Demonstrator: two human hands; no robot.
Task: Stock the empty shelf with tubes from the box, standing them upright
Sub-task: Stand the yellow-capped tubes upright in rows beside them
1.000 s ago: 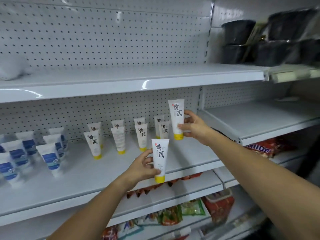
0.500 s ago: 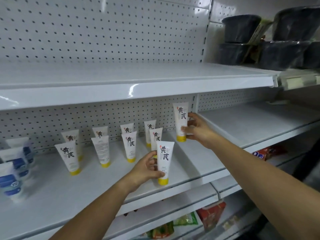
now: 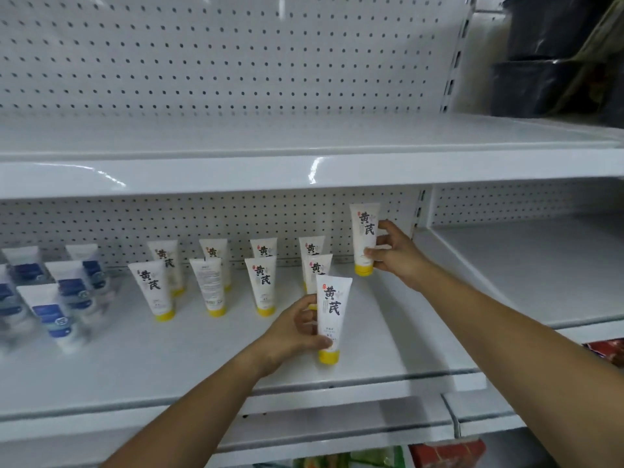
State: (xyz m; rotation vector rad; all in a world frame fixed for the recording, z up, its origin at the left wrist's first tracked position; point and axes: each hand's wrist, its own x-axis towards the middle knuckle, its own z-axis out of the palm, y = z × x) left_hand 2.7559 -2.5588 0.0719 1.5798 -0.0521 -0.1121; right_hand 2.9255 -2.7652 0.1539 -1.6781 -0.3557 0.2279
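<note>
My left hand [image 3: 297,329] grips a white tube with a yellow cap [image 3: 331,319], upright with its cap down on the white shelf [image 3: 169,363] near the front. My right hand [image 3: 395,255] holds a second white tube [image 3: 363,238] upright at the back right of the shelf, its cap at the shelf surface. Several matching yellow-capped tubes [image 3: 263,285] stand in two rows to the left of both hands. The box is out of view.
White tubes with blue labels [image 3: 57,315] stand at the shelf's left end. A pegboard back panel [image 3: 202,62] rises behind. An upper shelf [image 3: 304,163] overhangs the hands. Dark tubs [image 3: 540,82] sit top right. Packaged goods [image 3: 445,454] lie below.
Both hands have carried their tubes lower and further onto the shelf. The left tube now sits just in front of the right-most standing pair. The camera has shifted closer.
</note>
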